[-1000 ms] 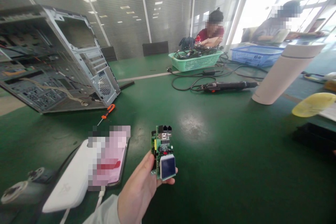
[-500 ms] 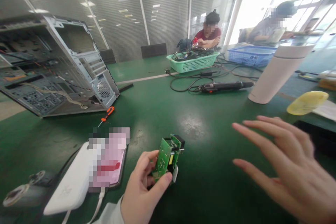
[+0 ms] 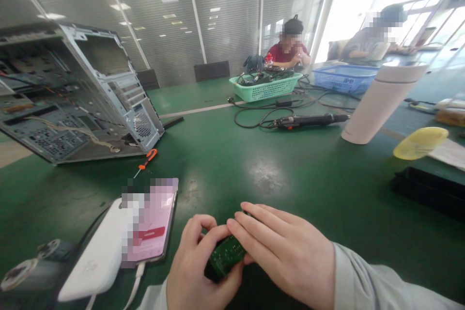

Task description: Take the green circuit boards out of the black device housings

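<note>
A small green circuit board assembly is between my two hands, low over the table at the front. My left hand is wrapped around its near left side, thumb and fingers closed on it. From the right, my right hand covers the far end of the board, its fingers laid together over the top and its thumb underneath. Most of the board's parts are hidden by my fingers. Left of my left hand lie a phone with a pink screen and a white power bank.
An open computer case stands at the left, an orange-handled screwdriver beside it. Farther back are an electric screwdriver, a green basket of cables and a blue basket. A pale tumbler stands right. Two people sit beyond.
My right hand has come in from the right, where it was spread in the air, and closed over the circuit board. The board has tilted over in my left hand.
</note>
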`<state>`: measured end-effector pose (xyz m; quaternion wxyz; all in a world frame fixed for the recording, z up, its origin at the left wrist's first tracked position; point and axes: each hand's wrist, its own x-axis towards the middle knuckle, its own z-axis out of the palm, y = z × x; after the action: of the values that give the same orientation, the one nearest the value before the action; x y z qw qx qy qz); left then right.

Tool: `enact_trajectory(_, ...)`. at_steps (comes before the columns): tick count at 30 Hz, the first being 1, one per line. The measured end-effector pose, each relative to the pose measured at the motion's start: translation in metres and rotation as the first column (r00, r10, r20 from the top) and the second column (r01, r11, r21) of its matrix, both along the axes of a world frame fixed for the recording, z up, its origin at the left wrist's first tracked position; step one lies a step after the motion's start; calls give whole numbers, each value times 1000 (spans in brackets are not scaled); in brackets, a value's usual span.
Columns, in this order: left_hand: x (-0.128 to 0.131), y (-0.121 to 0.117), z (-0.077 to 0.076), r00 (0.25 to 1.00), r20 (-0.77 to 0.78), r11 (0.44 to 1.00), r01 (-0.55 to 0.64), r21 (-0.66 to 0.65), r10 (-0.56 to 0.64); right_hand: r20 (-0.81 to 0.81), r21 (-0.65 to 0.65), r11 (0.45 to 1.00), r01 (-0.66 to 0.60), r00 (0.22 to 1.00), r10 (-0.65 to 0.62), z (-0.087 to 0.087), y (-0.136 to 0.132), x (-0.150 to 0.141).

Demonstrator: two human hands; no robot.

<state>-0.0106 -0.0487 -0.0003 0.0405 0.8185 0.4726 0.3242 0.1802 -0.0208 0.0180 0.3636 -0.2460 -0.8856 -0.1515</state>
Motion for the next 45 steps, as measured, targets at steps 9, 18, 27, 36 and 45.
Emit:
enact_trajectory(9,2,-1,-4,994,95,996,-66,56,61,-7,52,998,-47,999,47,0,5,6)
enact_trajectory(18,1,-1,-10,979,172,993,-98,-72,109,-447,-863,384,-329,851,-276,-11,16,10)
enact_trajectory(27,-2,1,-11,985,156,985,-46,-167,72,-264,-444,-511,-736,652,-710,11,13,-8)
enact_trajectory(36,-3,-2,-12,965,241,984,-68,-164,107,-401,-823,541,-174,852,-336,-25,12,9)
enact_trajectory(45,2,-14,18,857,515,973,107,-203,13,-74,-137,977,165,981,-177,-17,10,12)
